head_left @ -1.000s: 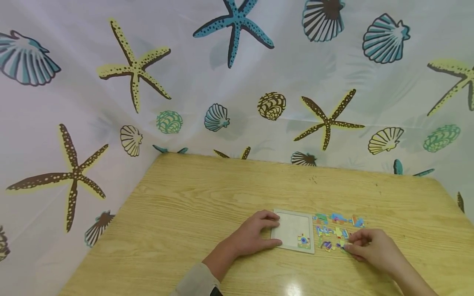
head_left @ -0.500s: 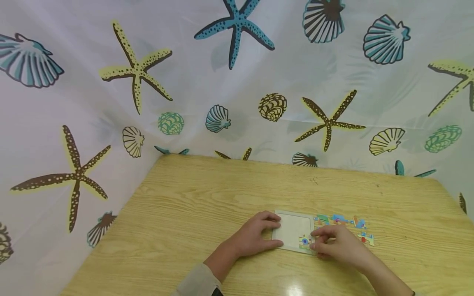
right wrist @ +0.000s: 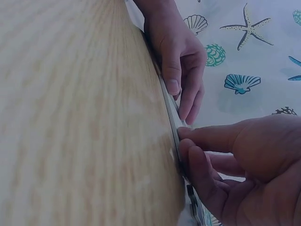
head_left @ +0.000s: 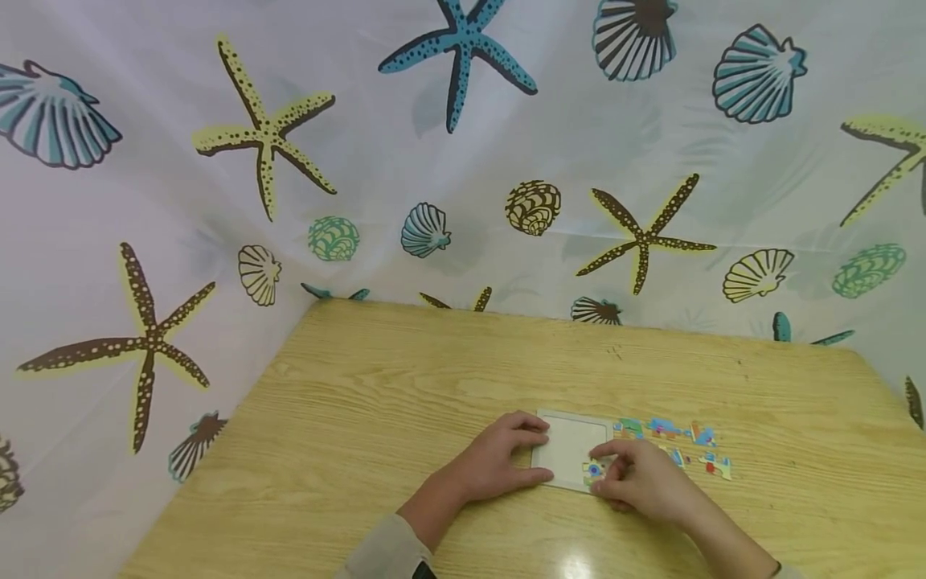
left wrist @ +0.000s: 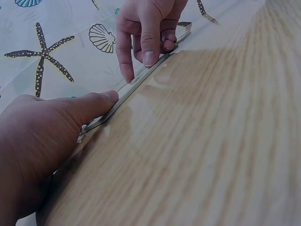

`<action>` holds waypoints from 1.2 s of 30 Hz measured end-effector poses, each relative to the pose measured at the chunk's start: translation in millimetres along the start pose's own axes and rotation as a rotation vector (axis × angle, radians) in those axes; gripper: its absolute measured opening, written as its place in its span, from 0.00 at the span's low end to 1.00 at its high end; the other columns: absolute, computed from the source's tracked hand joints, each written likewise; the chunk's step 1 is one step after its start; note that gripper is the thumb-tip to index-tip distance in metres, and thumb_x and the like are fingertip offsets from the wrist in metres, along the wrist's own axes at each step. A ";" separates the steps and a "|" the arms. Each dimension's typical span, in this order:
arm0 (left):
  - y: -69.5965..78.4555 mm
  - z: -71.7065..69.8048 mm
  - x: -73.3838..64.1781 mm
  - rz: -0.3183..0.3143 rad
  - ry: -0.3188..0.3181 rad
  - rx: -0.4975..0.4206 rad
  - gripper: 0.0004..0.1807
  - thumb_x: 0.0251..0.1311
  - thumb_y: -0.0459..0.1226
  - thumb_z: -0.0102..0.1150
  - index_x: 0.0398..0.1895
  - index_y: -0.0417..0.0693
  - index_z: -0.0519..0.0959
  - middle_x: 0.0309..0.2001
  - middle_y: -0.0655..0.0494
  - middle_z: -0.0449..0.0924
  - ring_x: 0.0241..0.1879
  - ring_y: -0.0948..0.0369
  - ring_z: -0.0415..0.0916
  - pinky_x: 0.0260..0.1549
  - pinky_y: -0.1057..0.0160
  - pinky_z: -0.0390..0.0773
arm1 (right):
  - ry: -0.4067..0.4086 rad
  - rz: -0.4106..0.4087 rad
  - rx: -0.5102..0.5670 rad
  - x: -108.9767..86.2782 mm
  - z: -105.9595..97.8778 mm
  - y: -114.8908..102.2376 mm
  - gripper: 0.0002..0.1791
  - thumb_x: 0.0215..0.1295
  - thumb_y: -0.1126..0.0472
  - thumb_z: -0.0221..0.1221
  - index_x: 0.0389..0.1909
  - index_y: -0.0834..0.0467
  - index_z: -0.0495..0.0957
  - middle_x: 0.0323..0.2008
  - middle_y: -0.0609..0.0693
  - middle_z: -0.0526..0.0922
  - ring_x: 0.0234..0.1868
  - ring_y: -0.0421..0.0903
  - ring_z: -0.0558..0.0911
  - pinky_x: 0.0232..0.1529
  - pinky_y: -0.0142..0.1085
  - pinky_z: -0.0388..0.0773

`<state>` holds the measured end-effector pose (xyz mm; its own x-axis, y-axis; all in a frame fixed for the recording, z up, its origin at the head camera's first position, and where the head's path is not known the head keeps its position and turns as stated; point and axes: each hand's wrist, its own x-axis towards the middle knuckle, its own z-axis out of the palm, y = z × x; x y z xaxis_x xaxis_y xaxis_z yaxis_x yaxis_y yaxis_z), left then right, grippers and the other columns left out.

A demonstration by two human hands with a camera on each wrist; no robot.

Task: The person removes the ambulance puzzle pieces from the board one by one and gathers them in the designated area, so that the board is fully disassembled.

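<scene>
A white puzzle tray [head_left: 567, 450] lies on the table, with one jigsaw piece [head_left: 592, 473] bearing a blue circle in its near right corner. My left hand [head_left: 499, 458] rests on the tray's left side, its thumb along the near corner and its fingers over the far one. The right hand [head_left: 640, 478] has forefinger and thumb at opposite edges of that piece, and its other fingers are curled under. In the right wrist view, the right fingertips [right wrist: 184, 134] meet the tray's thin edge; the piece itself cannot be made out there.
Several loose jigsaw pieces [head_left: 702, 434] lie in rows to the right of the tray, some hidden behind the right hand. The wood-grain table [head_left: 405, 378] is bounded by a white curtain [head_left: 477, 161] printed with starfish and shells.
From the loose pieces at the right, my right hand has moved left to the tray's corner piece, uncovering a piece with a red spot. The left hand has stayed on the tray.
</scene>
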<state>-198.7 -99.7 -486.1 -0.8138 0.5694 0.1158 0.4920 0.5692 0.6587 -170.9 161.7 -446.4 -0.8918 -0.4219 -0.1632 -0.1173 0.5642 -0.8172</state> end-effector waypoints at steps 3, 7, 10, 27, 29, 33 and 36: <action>-1.5 0.8 -0.7 0.003 0.007 0.002 0.28 0.62 0.50 0.67 0.61 0.45 0.80 0.65 0.61 0.71 0.68 0.60 0.67 0.69 0.57 0.69 | 0.025 0.035 -0.014 1.2 1.6 -2.6 0.23 0.58 0.61 0.71 0.51 0.66 0.77 0.25 0.50 0.79 0.21 0.42 0.78 0.23 0.31 0.77; -2.4 2.1 -1.9 0.016 0.012 0.002 0.29 0.62 0.50 0.67 0.61 0.44 0.79 0.65 0.60 0.72 0.67 0.60 0.68 0.69 0.58 0.69 | 0.106 0.082 -0.078 2.0 3.8 -4.2 0.20 0.54 0.60 0.73 0.45 0.60 0.78 0.30 0.49 0.79 0.28 0.43 0.77 0.28 0.33 0.75; -1.8 2.0 -2.4 0.020 0.008 -0.001 0.29 0.62 0.50 0.67 0.62 0.44 0.79 0.65 0.60 0.72 0.68 0.60 0.67 0.69 0.58 0.69 | 0.161 0.100 -0.118 1.6 2.8 -4.2 0.16 0.54 0.58 0.74 0.41 0.55 0.80 0.34 0.47 0.80 0.31 0.43 0.76 0.31 0.33 0.73; -2.8 -1.2 -0.1 0.054 -0.004 0.027 0.29 0.63 0.49 0.66 0.62 0.44 0.78 0.65 0.60 0.71 0.68 0.60 0.67 0.69 0.59 0.68 | 0.047 0.074 0.313 -32.8 -45.9 41.1 0.29 0.70 0.59 0.61 0.64 0.72 0.69 0.45 0.59 0.79 0.42 0.46 0.87 0.45 0.36 0.86; -2.6 -1.7 -0.5 0.052 -0.003 0.026 0.28 0.63 0.49 0.66 0.62 0.44 0.78 0.65 0.60 0.71 0.68 0.60 0.67 0.69 0.59 0.68 | 0.063 0.118 0.321 -39.0 -50.1 46.7 0.29 0.71 0.59 0.61 0.64 0.72 0.69 0.48 0.58 0.78 0.43 0.45 0.87 0.46 0.35 0.85; -3.5 -1.4 -1.1 0.049 -0.005 0.014 0.29 0.63 0.49 0.66 0.62 0.44 0.78 0.65 0.60 0.71 0.68 0.60 0.67 0.69 0.59 0.68 | 0.106 0.178 0.325 -49.9 -56.5 57.5 0.29 0.70 0.60 0.61 0.64 0.74 0.68 0.47 0.56 0.79 0.43 0.44 0.87 0.46 0.35 0.85; -4.7 -1.0 -1.5 0.049 -0.004 0.012 0.29 0.63 0.49 0.66 0.62 0.44 0.78 0.65 0.59 0.71 0.68 0.60 0.67 0.69 0.59 0.68 | 0.154 0.224 0.325 -56.3 -60.7 64.9 0.29 0.70 0.61 0.61 0.64 0.74 0.68 0.47 0.56 0.80 0.43 0.43 0.87 0.46 0.35 0.85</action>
<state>-200.1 -103.8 -488.6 -0.7872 0.5995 0.1445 0.5350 0.5474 0.6436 -154.8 265.1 -456.7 -0.9374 -0.1892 -0.2922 0.2086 0.3667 -0.9066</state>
